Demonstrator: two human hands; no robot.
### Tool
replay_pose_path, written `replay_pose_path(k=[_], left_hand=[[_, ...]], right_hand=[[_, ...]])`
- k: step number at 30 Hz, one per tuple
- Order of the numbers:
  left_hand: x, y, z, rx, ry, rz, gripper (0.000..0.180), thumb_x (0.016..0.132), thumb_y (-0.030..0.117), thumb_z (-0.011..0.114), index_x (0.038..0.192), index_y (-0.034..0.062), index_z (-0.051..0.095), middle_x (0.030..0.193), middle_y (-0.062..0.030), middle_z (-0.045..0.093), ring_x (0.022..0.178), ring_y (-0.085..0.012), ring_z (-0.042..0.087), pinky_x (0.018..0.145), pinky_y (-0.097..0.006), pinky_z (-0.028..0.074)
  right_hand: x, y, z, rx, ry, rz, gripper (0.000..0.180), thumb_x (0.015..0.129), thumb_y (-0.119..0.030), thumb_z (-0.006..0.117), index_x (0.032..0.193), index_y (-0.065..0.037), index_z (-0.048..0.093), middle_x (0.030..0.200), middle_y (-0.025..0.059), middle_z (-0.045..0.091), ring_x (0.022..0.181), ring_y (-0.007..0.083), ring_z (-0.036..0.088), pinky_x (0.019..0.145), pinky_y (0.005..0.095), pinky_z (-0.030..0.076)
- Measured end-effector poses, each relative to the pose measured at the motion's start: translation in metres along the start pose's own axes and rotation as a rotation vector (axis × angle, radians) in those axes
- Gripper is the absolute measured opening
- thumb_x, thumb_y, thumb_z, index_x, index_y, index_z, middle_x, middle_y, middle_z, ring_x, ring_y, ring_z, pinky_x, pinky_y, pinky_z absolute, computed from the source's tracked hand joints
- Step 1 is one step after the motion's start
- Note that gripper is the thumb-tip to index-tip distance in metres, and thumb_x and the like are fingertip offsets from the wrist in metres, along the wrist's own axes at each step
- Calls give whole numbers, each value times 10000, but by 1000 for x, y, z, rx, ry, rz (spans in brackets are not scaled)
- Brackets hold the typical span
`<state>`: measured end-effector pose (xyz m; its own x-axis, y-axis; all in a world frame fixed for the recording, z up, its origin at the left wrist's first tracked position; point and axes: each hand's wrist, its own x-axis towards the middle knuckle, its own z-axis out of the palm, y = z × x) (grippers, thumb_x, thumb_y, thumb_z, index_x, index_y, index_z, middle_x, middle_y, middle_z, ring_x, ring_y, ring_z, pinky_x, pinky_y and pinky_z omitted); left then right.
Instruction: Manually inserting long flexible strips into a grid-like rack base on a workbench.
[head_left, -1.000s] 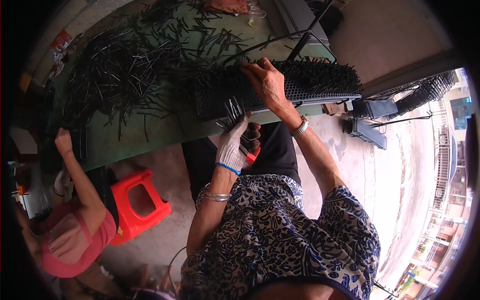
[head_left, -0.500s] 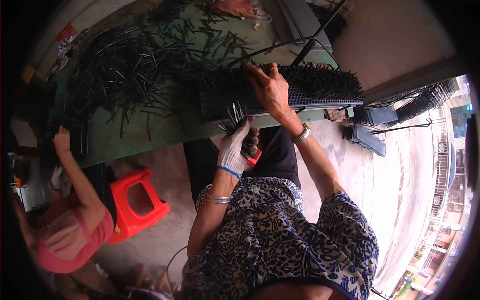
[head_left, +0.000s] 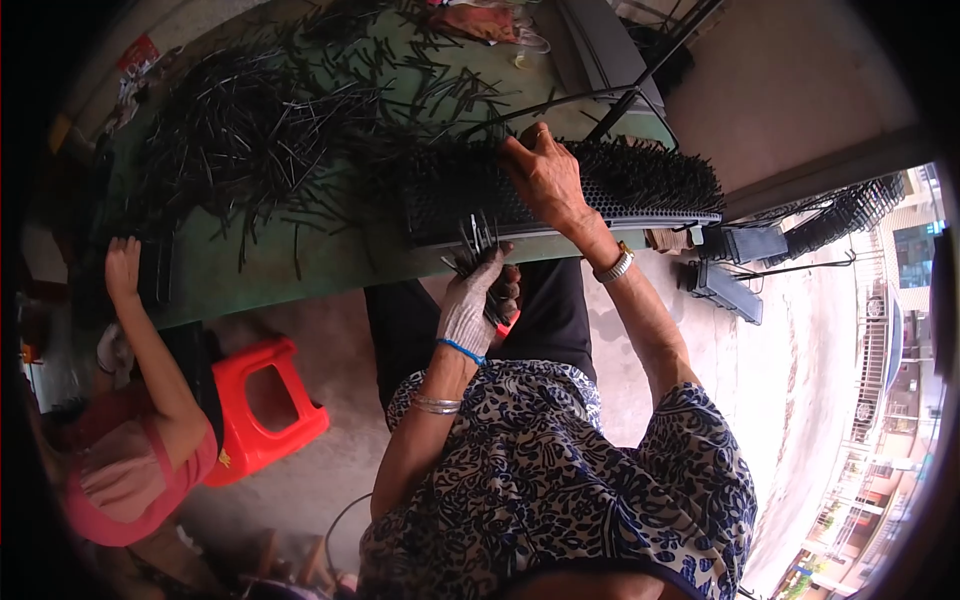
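Fingers of my gloved left hand (head_left: pixel 470 305) clamp a bundle of black rods (head_left: pixel 478 243) at the table (head_left: pixel 300 270) edge.
My bare right hand (head_left: pixel 545 175) presses flat on the spiked rack (head_left: pixel 640 185), fingers spread.

Black perforated tray (head_left: pixel 600 195) bristling with upright pins; pin bundle (head_left: pixel 478 243) fanned, at tray's near edge.

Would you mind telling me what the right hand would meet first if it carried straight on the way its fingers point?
Probably the loose black rods on the green table, beyond the spiked tray's far edge; depth is unclear.
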<state>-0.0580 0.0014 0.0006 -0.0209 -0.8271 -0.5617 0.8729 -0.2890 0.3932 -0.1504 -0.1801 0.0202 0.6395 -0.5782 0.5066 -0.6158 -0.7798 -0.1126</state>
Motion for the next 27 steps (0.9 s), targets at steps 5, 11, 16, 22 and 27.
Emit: replay_pose_path(k=[5, 11, 16, 22, 27], left_hand=[[0, 0, 0, -4, -9, -6, 246, 925, 245, 648, 1099, 71, 651, 749, -35, 619, 578, -103, 577, 449, -218, 453], [1, 0, -3, -11, 12, -8, 238, 924, 248, 650, 1081, 69, 663, 738, -40, 628, 560, -109, 583, 443, -219, 456], [-1, -1, -4, -20, 2, -5, 232, 920, 246, 653, 1065, 65, 666, 732, -46, 631, 554, -118, 583, 436, -222, 448], [0, 0, -4, -27, 2, -13, 219, 920, 239, 652, 1046, 61, 665, 731, -54, 633, 546, -120, 574, 432, -222, 440], [5, -1, -6, -30, 14, -15, 228, 922, 235, 651, 1068, 60, 665, 738, -53, 637, 548, -115, 574, 438, -210, 437]], right_hand=[[12, 3, -3, 4, -122, 2, 238, 824, -184, 678, 1051, -155, 612, 981, 173, 504, 832, 360, 594, 690, 440, 508], [30, 17, -4, -17, -344, -23, 213, 825, -200, 675, 1034, -198, 635, 992, 148, 536, 882, 334, 605, 728, 430, 517], [35, 24, -10, 269, -366, -116, 186, 819, -161, 680, 1000, -174, 640, 980, 99, 563, 924, 297, 595, 782, 390, 506], [36, 31, -5, 361, -337, -122, 148, 818, -118, 680, 943, -83, 608, 993, 88, 567, 932, 297, 593, 791, 380, 502], [32, 25, -9, 393, -201, -83, 142, 831, -90, 662, 958, -58, 607, 1014, 93, 566, 929, 290, 596, 761, 377, 506]])
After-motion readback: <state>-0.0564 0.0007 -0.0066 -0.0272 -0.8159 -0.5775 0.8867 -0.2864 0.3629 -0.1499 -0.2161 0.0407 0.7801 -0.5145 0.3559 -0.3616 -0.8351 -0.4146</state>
